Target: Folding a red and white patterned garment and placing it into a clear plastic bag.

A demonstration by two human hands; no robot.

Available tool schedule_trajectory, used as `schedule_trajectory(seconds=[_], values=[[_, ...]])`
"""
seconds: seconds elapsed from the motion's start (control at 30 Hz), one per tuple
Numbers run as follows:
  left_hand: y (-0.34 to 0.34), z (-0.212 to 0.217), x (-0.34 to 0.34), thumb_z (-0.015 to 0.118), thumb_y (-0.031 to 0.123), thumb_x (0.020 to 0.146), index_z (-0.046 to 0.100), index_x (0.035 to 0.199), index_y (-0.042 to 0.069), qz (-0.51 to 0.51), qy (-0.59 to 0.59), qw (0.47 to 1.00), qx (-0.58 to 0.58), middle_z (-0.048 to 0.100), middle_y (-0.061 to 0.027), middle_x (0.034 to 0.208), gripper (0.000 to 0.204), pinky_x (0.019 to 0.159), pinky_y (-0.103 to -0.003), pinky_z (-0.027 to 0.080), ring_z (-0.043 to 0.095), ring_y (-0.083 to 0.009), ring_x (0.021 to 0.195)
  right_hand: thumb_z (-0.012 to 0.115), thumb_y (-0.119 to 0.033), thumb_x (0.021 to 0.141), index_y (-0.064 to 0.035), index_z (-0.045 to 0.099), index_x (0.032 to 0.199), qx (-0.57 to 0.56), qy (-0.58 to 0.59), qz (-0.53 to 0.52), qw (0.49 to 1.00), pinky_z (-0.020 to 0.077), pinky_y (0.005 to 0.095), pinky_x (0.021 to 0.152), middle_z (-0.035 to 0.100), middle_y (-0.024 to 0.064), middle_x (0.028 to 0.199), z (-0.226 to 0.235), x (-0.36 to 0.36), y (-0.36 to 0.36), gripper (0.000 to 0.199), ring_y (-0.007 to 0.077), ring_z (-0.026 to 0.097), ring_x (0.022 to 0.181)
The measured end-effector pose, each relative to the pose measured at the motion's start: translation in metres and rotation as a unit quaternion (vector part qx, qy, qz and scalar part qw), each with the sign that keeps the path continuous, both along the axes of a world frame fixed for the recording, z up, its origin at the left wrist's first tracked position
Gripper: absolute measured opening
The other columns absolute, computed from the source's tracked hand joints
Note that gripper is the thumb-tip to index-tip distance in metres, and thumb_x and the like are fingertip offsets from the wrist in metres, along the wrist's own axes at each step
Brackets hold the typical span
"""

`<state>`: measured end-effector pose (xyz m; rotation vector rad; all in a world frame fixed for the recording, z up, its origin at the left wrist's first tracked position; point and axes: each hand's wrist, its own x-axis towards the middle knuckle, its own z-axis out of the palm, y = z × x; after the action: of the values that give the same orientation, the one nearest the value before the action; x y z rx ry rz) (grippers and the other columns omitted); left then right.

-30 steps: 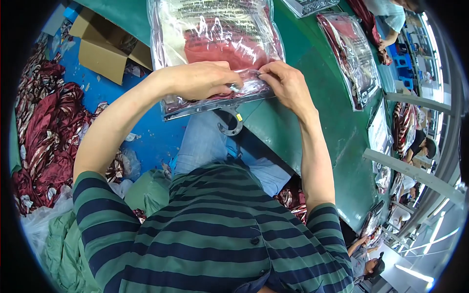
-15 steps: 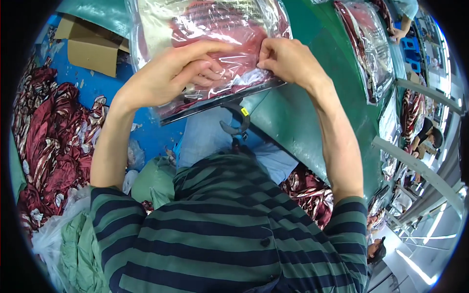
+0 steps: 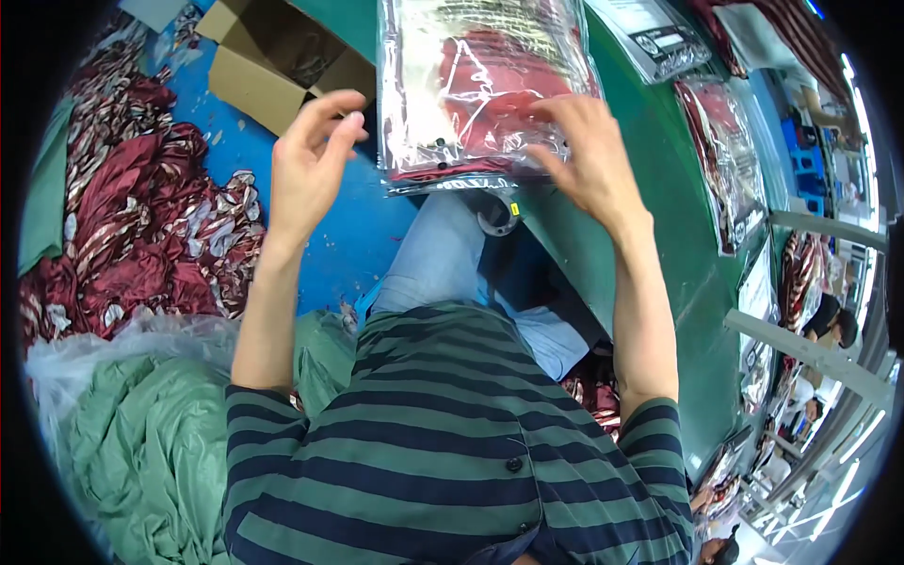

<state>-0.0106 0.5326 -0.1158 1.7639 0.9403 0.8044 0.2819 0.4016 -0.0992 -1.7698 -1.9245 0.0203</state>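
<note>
A clear plastic bag (image 3: 414,141) with folded red and cream fabric in it lies on the green table in front of me. From under its near edge, a dark hanger hook (image 3: 501,222) with a small yellow tag sticks out. My left hand (image 3: 311,174) is in the air left of the bag, apart from it, its fingers loosely bent and holding nothing. Over the bag's right side is my right hand (image 3: 589,155), thumb and fingers apart. Whether its fingertips touch the plastic I cannot tell.
An open cardboard box (image 3: 259,80) stands at the far left. Crumpled dark red patterned fabric (image 3: 141,226) is heaped on the blue floor, with green sheeting (image 3: 151,433) nearer me. More bagged fabric (image 3: 720,151) lies on the green table (image 3: 659,254) to the right, near a grey metal bar (image 3: 800,348).
Both hands have come off the bag's near edge; the left has opened and moved away to the left. The bag now lies farther right in view, its near edge flatter.
</note>
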Motion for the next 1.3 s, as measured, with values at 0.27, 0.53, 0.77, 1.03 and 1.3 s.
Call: schedule_trajectory(seconds=[0.27,0.53,0.77,1.03,1.3], values=[[0.008,-0.044,0.041,0.079,0.029,0.087,0.063,0.121,-0.01,0.007,-0.077,0.902,-0.425,0.069,-0.0226,0.112,0.054,0.081,-0.028,0.056,0.069,-0.0219,0.1,0.074,-0.019,0.085,-0.0089,0.07,0.102,-0.06,0.022,0.119,0.991,0.0414,0.0401,0.089,0.064,0.0042,0.1,-0.017,-0.041,0.03,0.02,0.0247,0.056,0.097],[0.005,-0.07,0.046,0.072,0.008,0.088,0.064,0.121,-0.009,-0.107,-0.165,0.841,-0.505,0.072,-0.0192,0.107,0.038,0.082,-0.027,0.057,0.071,-0.0222,0.096,0.071,-0.015,0.088,-0.0084,0.073,0.091,-0.12,0.098,0.093,0.984,0.0405,0.0372,0.082,0.063,0.0027,0.09,-0.011,-0.04,0.03,0.008,0.0221,0.057,0.084],[0.002,-0.073,0.043,0.068,0.0,0.088,0.063,0.121,-0.009,-0.126,-0.206,0.852,-0.464,0.072,-0.0173,0.109,0.035,0.082,-0.025,0.057,0.07,-0.0202,0.096,0.07,-0.01,0.086,-0.0066,0.072,0.09,-0.142,0.189,0.04,0.971,0.0452,0.035,0.071,0.063,0.0056,0.084,-0.01,-0.042,0.038,0.006,0.0234,0.058,0.073],[0.01,-0.073,0.037,0.066,-0.001,0.089,0.063,0.121,-0.009,-0.156,-0.195,0.846,-0.471,0.071,-0.0164,0.11,0.033,0.082,-0.025,0.057,0.069,-0.0185,0.094,0.071,-0.007,0.084,-0.0038,0.071,0.088,-0.21,0.234,0.008,0.949,0.046,0.0326,0.062,0.065,0.0053,0.079,-0.013,-0.043,0.055,0.005,0.0201,0.057,0.066],[0.009,-0.074,0.037,0.067,-0.001,0.09,0.064,0.121,-0.009,-0.164,-0.208,0.846,-0.462,0.071,-0.0158,0.11,0.032,0.082,-0.024,0.057,0.068,-0.0169,0.093,0.071,-0.003,0.084,-0.0034,0.069,0.084,-0.324,0.262,0.056,0.907,0.0427,0.0263,0.061,0.062,0.0006,0.074,-0.002,-0.034,0.068,0.002,0.0112,0.051,0.065]])
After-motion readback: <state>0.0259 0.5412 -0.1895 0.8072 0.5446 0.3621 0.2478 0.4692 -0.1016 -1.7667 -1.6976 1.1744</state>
